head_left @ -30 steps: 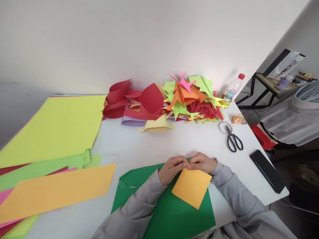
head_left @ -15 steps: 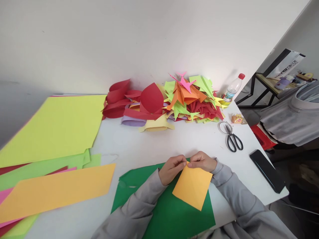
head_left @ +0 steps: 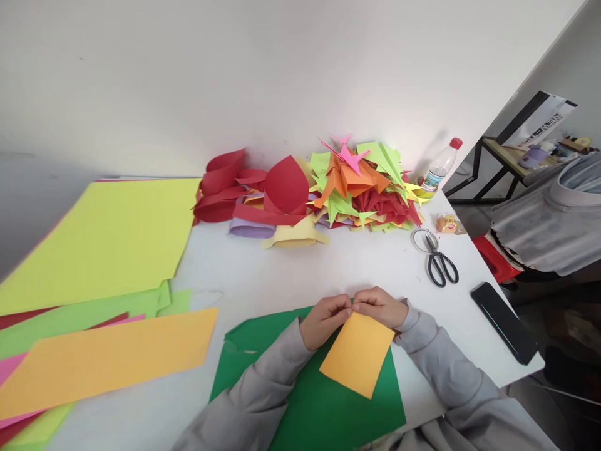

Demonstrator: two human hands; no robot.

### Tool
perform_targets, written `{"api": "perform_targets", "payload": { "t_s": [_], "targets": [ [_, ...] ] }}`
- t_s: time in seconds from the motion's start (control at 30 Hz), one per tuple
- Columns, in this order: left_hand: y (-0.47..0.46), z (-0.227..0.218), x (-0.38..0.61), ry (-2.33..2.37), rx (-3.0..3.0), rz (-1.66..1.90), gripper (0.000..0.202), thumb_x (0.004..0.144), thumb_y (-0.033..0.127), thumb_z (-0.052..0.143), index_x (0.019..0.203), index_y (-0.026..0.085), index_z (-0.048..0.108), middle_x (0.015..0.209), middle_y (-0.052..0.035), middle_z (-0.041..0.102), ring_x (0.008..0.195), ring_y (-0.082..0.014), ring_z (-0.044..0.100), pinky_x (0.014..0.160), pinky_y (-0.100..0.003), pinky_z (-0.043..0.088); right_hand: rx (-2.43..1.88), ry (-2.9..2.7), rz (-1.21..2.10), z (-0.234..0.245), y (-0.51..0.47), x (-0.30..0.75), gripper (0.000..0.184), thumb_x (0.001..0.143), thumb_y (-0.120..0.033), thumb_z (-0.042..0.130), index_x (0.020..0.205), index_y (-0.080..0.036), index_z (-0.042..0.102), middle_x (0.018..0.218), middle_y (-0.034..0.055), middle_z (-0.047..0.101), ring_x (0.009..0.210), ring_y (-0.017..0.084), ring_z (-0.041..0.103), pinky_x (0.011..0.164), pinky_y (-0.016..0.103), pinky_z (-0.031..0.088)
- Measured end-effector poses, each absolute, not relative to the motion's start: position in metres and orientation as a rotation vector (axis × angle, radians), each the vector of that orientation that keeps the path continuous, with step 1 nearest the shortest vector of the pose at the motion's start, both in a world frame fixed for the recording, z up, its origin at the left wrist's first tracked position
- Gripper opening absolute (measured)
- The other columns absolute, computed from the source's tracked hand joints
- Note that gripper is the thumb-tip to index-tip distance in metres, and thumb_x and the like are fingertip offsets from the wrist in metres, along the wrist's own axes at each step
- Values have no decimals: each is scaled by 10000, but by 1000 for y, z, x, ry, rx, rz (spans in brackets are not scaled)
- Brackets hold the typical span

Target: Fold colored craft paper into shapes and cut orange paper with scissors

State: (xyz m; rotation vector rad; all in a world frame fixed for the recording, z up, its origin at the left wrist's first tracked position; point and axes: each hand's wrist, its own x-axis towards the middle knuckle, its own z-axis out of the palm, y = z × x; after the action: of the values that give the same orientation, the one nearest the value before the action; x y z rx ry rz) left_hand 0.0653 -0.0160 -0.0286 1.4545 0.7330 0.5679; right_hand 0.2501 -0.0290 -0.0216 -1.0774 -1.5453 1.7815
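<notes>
A small orange-yellow sheet of paper (head_left: pixel 359 357) is held by its far corner, its body tilted toward me. My left hand (head_left: pixel 327 321) pinches that corner from the left, thumb and forefinger together. From the right, my right hand (head_left: pixel 379 308) pinches close by, so the fingertips of both hands nearly meet. Beneath the hands and the orange-yellow paper lies a larger dark green sheet (head_left: pixel 328 407), partly covered by my left sleeve. The pinched corner itself is mostly hidden by the fingers.
Large coloured sheets (head_left: pixel 107 244) lie at the left, with an orange strip (head_left: pixel 117 357) on top. Folded paper shapes (head_left: pixel 357 188) pile against the wall beside red paper pieces (head_left: pixel 286 188). Scissors (head_left: pixel 440 266), a phone (head_left: pixel 504 322), a snack packet (head_left: pixel 449 223) and a bottle (head_left: pixel 439 169) stand right.
The orange-yellow paper has swung slightly to the left, its lower and right corners shifting left. Both hands keep their pinch, with the right hand moved only a little.
</notes>
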Motion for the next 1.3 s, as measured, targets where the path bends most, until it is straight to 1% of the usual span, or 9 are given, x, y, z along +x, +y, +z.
{"api": "perform_targets", "payload": {
  "t_s": [0.2,0.33,0.57,0.87,1.03,1.17,1.3],
  "targets": [
    [-17,-28,64,735,1437,566,318,823,462,502,650,199,455,537,66,364,536,-105,332,489,-236,256,-1148,-1386,1703,-28,-29,256,510,757,-666,615,673,-171,528,552,-64,440,481,65,357,458,207,274],
    [-16,-28,64,743,1430,566,321,816,468,509,652,198,457,556,62,385,537,-103,336,489,-233,267,-1178,-1303,1670,-31,-27,259,486,731,-635,661,664,-168,544,541,-59,455,474,66,372,453,203,288],
    [-14,-25,61,763,1417,576,313,800,468,529,658,194,476,580,54,419,538,-101,351,491,-236,273,-1201,-1177,1636,-29,-25,261,470,695,-606,703,646,-160,568,542,-41,524,458,72,429,454,203,323],
    [-13,-26,57,766,1327,602,331,808,499,542,680,199,481,494,84,363,431,-77,308,423,-223,200,-1225,-996,1546,-24,-19,269,390,658,-521,739,620,-169,574,499,-39,541,419,81,446,423,203,323],
    [-11,-28,56,762,1263,602,374,793,543,562,687,196,473,484,90,418,353,-46,280,377,-212,183,-1238,-912,1489,-20,-16,274,360,628,-489,750,607,-174,576,488,-39,547,411,84,453,422,204,332],
    [-10,-29,55,760,1228,606,398,774,566,587,691,193,476,474,100,410,322,-34,264,350,-206,161,-1243,-881,1475,-19,-17,273,345,609,-471,756,600,-172,585,480,-33,550,410,90,457,420,208,332],
    [-10,-30,54,759,1206,618,402,763,560,609,687,186,482,491,88,459,311,-28,284,341,-199,171,-1244,-862,1452,-18,-16,273,334,601,-455,754,591,-173,575,474,-34,542,410,90,447,420,210,323]
  ]
}}
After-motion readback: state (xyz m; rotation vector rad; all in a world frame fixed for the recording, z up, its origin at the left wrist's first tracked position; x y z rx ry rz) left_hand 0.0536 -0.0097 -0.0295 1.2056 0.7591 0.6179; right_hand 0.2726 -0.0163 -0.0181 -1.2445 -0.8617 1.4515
